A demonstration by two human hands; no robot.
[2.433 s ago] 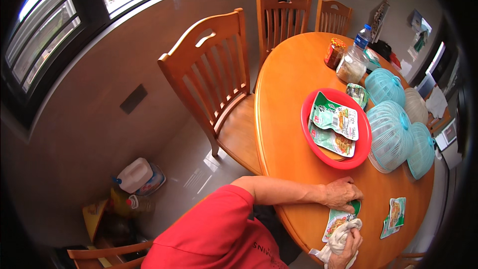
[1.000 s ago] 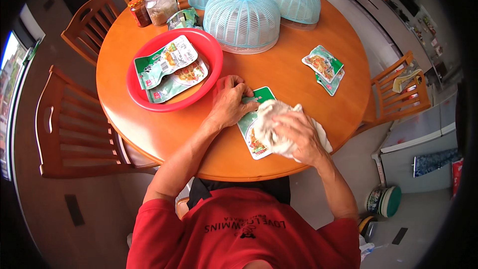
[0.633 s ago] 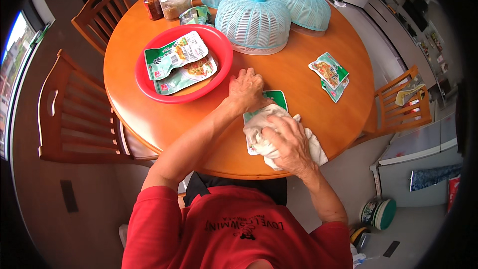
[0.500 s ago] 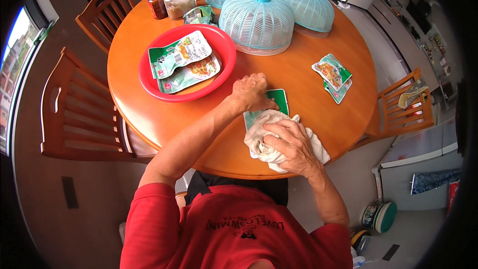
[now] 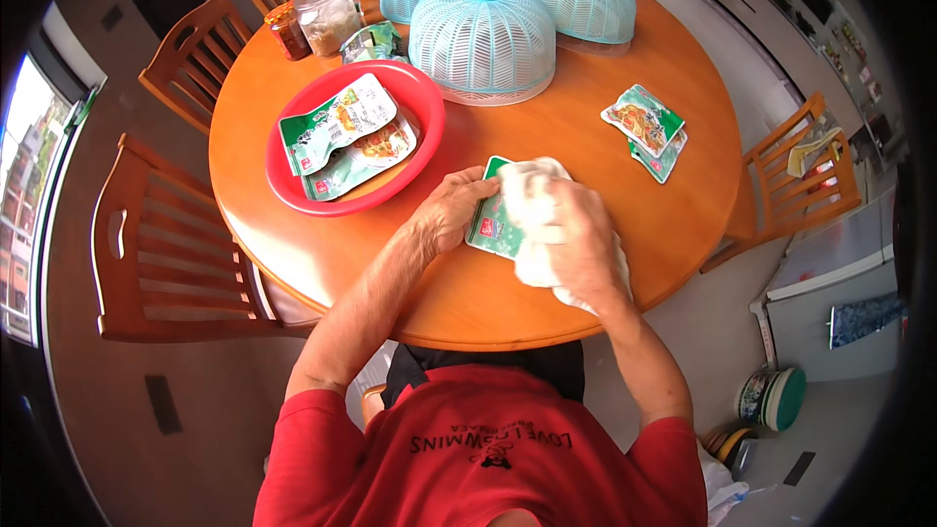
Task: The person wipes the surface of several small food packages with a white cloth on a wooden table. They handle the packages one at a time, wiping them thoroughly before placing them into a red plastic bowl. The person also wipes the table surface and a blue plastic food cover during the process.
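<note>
A green food packet (image 5: 496,225) lies near the table's front edge. At its left edge is my left hand (image 5: 455,209), fingers closed on the side and the thumb on top. My right hand (image 5: 584,246), smeared by motion, grips a crumpled white cloth (image 5: 532,185) that presses over the packet's right part. The cloth also spreads onto the wood beside it and hides some of the packet. Left of my hands, a red plastic basin (image 5: 430,151) holds two similar packets (image 5: 344,117), one overlapping the other. Two more packets (image 5: 644,121) lie overlapped on the table's right side.
Everything rests on a round wooden table (image 5: 410,298). Toward the back stand blue mesh food covers (image 5: 482,44), a clear jar (image 5: 327,18), a red-brown jar (image 5: 286,32) and a crumpled green bag (image 5: 372,44). Wooden chairs (image 5: 181,249) surround the table.
My left hand has shifted from the packet's far edge to its left edge. My right hand has pushed the cloth farther from me over the packet, which now sits turned differently.
</note>
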